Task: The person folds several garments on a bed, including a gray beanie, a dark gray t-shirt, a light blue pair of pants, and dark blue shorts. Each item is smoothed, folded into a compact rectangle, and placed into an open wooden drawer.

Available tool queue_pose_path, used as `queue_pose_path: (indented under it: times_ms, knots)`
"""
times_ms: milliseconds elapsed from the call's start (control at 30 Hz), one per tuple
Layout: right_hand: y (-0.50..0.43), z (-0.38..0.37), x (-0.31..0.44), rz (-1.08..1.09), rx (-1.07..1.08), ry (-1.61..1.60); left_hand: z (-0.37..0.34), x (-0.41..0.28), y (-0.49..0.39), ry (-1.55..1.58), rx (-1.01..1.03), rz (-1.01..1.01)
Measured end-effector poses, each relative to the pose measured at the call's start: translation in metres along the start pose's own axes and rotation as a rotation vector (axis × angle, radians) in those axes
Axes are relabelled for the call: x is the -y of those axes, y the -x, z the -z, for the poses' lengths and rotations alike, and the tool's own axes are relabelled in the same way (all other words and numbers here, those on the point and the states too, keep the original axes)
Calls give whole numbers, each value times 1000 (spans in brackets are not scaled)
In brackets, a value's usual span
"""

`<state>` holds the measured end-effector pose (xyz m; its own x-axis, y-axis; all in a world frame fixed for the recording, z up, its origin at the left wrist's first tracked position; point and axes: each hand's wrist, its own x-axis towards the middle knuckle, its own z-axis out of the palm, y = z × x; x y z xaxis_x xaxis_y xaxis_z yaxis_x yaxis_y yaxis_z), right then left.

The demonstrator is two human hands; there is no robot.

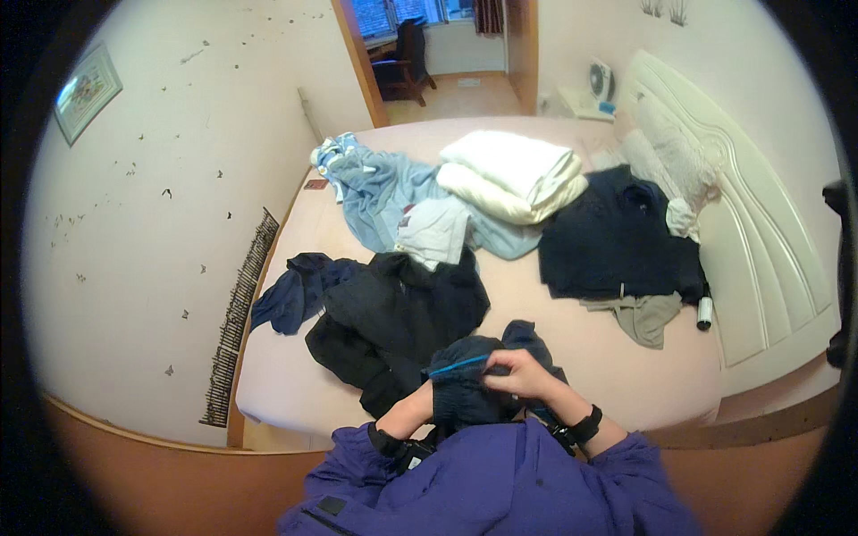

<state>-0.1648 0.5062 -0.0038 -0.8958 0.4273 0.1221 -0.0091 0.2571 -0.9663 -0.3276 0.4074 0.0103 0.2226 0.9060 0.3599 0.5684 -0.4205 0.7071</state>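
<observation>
A dark navy garment with a bright blue stripe (462, 395) is held close in front of my body, over the near edge of the bed. My right hand (516, 375) pinches its cloth near the end of the stripe, thumb and fingers together. My left forearm (410, 409) runs into the garment's opening, and the cloth hides the left hand, so its grip cannot be seen. Just beyond, on the left, lies a crumpled black garment (402, 315). A dark blue garment (291, 298) is bunched beside it near the bed's left edge.
The bed (603, 375) holds a folded white quilt (509, 161), a light blue blanket (382, 194), a white garment (434, 231), flat black clothing (617, 241), a beige cloth (647, 318) and a small cylindrical bottle (704, 313). A white headboard (771, 248) stands on the right.
</observation>
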Motion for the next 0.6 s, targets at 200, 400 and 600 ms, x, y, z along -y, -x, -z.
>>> queue_pose_path:
  times_ms: [200,400,600]
  knots:
    - [-19,1,8,-32,429,419,1,9,5,20,-83,-97]
    - [-13,1,7,60,156,395,10,14,12,268,8,296]
    - [1,27,-12,-126,-568,350,2,12,22,350,-187,334]
